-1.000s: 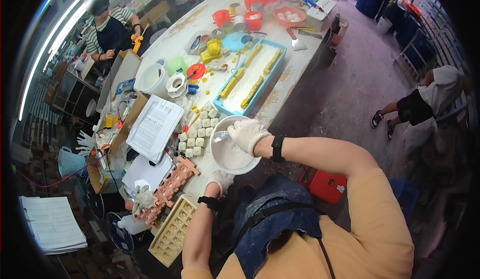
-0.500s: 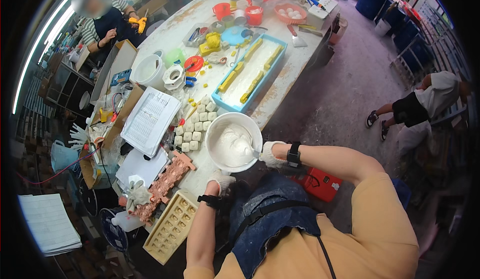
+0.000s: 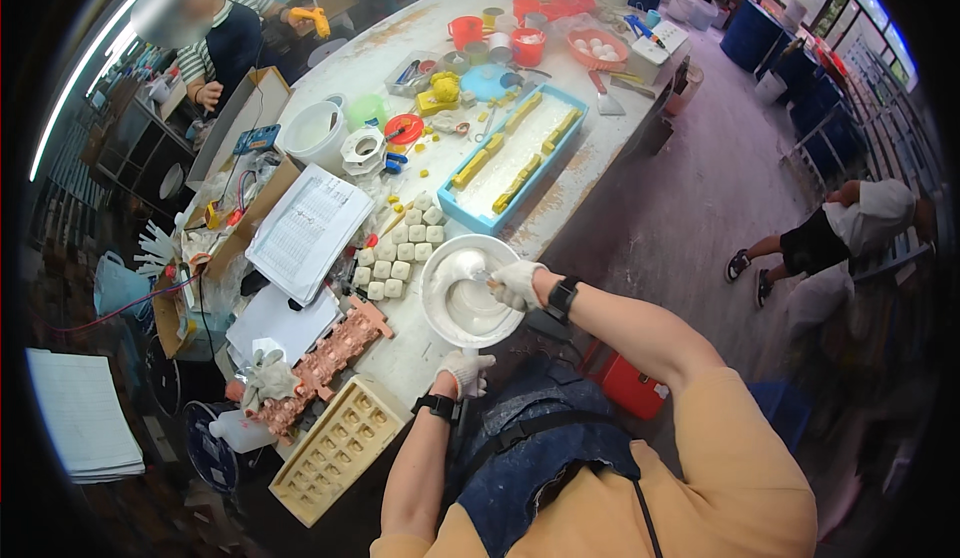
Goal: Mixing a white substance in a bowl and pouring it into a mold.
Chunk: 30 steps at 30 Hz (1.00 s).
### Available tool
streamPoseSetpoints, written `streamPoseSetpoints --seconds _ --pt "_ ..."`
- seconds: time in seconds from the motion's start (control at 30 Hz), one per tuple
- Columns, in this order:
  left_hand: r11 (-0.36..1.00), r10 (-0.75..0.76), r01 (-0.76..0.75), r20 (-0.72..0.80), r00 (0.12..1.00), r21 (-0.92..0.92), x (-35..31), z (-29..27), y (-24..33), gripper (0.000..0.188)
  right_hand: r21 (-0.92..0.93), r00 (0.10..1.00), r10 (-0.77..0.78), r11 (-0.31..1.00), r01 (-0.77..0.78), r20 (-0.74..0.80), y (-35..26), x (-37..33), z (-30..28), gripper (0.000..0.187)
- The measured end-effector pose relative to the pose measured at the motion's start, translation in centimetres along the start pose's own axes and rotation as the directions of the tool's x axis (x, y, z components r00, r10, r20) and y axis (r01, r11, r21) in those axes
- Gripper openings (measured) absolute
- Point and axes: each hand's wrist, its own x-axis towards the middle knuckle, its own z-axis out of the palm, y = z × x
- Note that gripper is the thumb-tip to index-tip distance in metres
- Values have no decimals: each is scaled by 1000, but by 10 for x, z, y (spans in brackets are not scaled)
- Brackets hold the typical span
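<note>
A white tub [image 3: 428, 310] of thick white plaster-like paste [image 3: 466, 293] stands at the near edge of the table. My right hand [image 3: 518, 286], in a knit glove, grips a stirring tool [image 3: 488, 279] over the tub; its lower end is in the paste, so its exact kind is hidden. My left hand [image 3: 464, 370], also gloved, is closed at the tub's near side, seemingly around a short handle there, thumb pointing right. Beside the tub lie several pale rounded blocks [image 3: 405, 252]. Beyond it sits a light-blue rectangular mould [image 3: 484, 220] holding white material and yellow strips.
Left of the tub are stapled papers [image 3: 308, 233], a pink bumpy casting [image 3: 330, 356] and a cream mould with cavities [image 3: 335, 450]. Farther back stand a white bucket [image 3: 313, 136] and red cups [image 3: 465, 31]. A co-worker holds a yellow glue gun [image 3: 312, 23]; another person [image 3: 850, 226] stands right.
My right hand has moved up and left over the tub with the stirring tool, and the paste's surface has changed shape. My left hand has shifted slightly right. The whole view has shifted slightly.
</note>
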Motion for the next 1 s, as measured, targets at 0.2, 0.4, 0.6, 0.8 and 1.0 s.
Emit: streamPoseSetpoints --seconds 0.2,0.4,0.6,0.8,1.0 --pt "998 -37 36 24 999 51 -2 2 2 20 -925 840 -459 -90 -369 -290 -6 -137 51 30" --pt "998 -58 57 61 996 28 3 2 2 19 -905 615 -720 45 -423 -323 -29 -49 58 23" --pt "999 -38 37 35 999 7 -7 -1 7 17 -955 614 -755 295 4 -230 -74 -31 55 42" --pt "998 -49 50 44 998 -25 -2 1 5 19 -907 482 -775 403 -120 -408 -78 8 80 44" --pt "997 -60 64 78 995 -44 13 -2 -2 19 -991 628 -767 108 -77 -133 -55 27 122 37"
